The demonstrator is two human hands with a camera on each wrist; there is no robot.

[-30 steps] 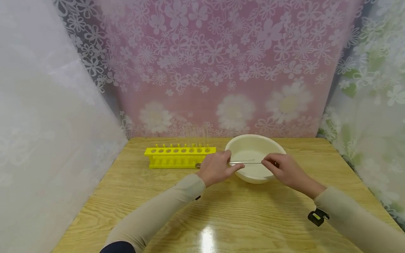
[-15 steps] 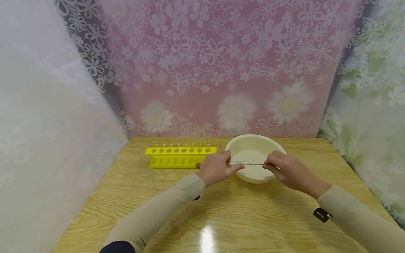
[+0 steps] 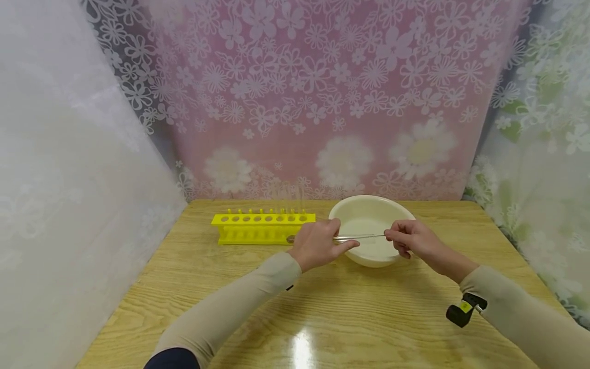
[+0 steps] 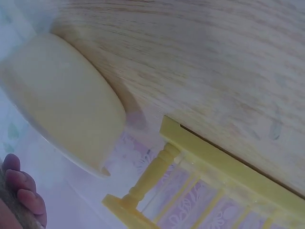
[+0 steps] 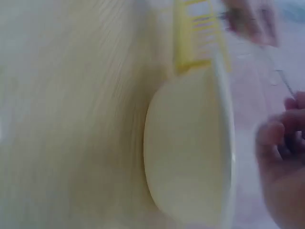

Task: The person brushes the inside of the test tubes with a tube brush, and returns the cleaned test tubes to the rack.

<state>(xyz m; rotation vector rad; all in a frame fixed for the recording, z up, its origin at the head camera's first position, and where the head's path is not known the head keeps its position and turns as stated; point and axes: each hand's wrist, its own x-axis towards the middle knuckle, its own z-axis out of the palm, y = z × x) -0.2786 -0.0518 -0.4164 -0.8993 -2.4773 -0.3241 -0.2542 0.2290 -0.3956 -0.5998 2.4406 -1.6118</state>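
Observation:
In the head view my left hand (image 3: 315, 243) grips a clear glass test tube (image 3: 343, 238) lying nearly level over the near part of a cream plastic basin (image 3: 373, 263). A darker rounded end (image 3: 290, 239) sticks out on the left of that hand. From the tube's right side runs a thin wire handle (image 3: 380, 235), apparently of a test tube brush. The thumb and finger of my right hand (image 3: 417, 243) pinch the wire above the basin's right side. In the right wrist view the same wire (image 5: 285, 82) reaches up toward the left hand (image 5: 252, 21).
A yellow test tube rack (image 3: 258, 220) stands left of the basin, with several clear tubes (image 3: 289, 197) upright in its right-hand holes. Both are on a wood-grain table (image 3: 350, 318). Flowered curtains (image 3: 322, 102) enclose the back and sides.
My right hand has shifted slightly right, and its wrist has rolled, with the lower fingers now hanging apart from the pinch. The left hand and tube stay almost in place.

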